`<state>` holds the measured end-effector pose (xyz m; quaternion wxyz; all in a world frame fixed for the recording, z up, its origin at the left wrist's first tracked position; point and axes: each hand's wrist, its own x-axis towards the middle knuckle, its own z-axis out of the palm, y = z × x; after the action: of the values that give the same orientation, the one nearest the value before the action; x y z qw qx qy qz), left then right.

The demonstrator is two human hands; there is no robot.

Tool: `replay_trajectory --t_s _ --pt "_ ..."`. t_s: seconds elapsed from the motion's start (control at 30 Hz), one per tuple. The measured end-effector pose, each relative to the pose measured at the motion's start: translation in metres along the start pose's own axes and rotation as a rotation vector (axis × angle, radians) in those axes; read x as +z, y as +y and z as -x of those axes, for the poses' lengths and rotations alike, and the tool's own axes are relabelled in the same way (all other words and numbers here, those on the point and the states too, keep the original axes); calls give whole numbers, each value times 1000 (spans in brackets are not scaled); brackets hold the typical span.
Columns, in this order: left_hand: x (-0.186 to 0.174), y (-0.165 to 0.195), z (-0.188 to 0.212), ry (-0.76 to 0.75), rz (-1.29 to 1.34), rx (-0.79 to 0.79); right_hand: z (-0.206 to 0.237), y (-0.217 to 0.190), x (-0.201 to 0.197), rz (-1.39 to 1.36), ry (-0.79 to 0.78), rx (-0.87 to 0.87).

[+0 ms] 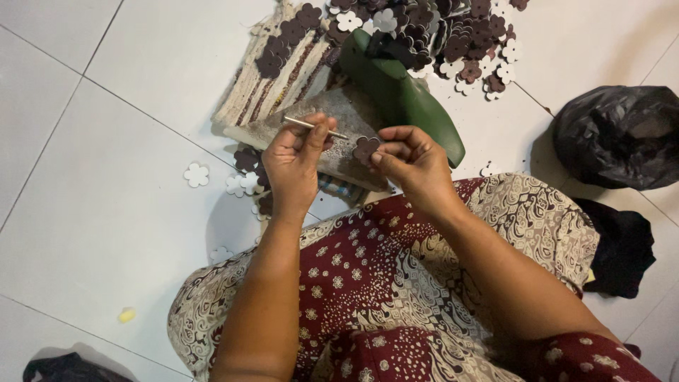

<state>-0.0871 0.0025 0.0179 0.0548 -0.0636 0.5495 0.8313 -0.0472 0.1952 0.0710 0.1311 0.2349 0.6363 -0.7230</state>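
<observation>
My left hand [297, 159] pinches a thin metal rod [315, 126] that points to the right. A dark brown flower-shaped piece [366, 148] is held between the fingers of my right hand [410, 163], just right of the rod's tip. Both hands hover over a grey flat slab [339, 113] lying on the white tiled floor. My lap is covered by a red and cream patterned cloth [382, 283].
A heap of brown and white flower pieces [438, 32] lies at the top, beside a green scoop-like container [403, 95] and a striped woven mat [276, 78]. Loose white flowers [196, 175] lie at left. A black plastic bag [615, 134] and dark cloth [622, 247] sit at right.
</observation>
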Motion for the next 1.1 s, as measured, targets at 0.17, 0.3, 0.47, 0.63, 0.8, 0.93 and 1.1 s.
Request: replay_trajectory --t_s 0.17,0.3,0.47,0.63,0.8,0.93,1.1 --pt "-3 18 -6 -83 -80 152 0 -6 -4 14 -5 19" --pt "-19 37 -10 -36 -214 193 -1 -35 -14 53 135 -85" --pt "-39 52 -17 87 -238 238 0 -35 -4 720 321 -853" --pt "-43 49 -20 141 -200 260 13 44 65 838 -295 -846" --pt "-43 46 -20 101 -208 295 3 88 125 1059 -379 -693" --pt "-42 45 -20 132 -209 203 0 95 138 1028 -251 -832" --pt "-37 42 -20 97 -195 177 6 96 134 1009 -304 -955"
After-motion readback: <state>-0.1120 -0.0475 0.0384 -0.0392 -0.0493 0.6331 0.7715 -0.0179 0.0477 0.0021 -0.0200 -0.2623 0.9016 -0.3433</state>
